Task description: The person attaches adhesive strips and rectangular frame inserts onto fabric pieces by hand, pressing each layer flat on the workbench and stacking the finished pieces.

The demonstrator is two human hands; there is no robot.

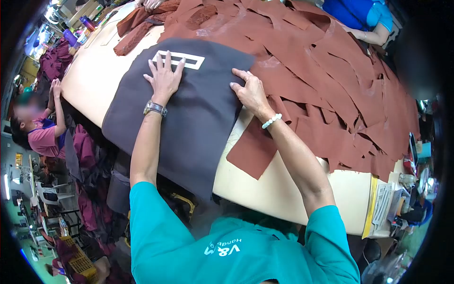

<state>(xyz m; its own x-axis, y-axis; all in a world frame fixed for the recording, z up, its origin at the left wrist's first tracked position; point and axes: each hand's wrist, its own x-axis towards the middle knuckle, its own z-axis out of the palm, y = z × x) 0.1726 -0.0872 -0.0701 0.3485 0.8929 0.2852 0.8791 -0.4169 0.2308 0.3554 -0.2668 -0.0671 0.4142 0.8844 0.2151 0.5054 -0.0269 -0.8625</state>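
A large dark grey sheet of fabric or leather [189, 109] lies across the work table, its near part hanging over the edge. On its far part rests a white rectangular frame-shaped template [199, 62] with a long slot. My left hand [164, 80] presses flat with fingers spread, its fingertips over the template and the sheet. Close to the sheet's right edge is my right hand [249, 90], thumb and index finger apart and touching the dark surface, other fingers partly curled. Nothing shows in its grasp.
Reddish-brown cut sheets [321, 90] are heaped over the table's right side. The cream tabletop [94, 85] shows at left. Beyond the table are a person in blue [359, 19] at far right and a person in pink [45, 137] at left. Purple fabric [85, 146] hangs below.
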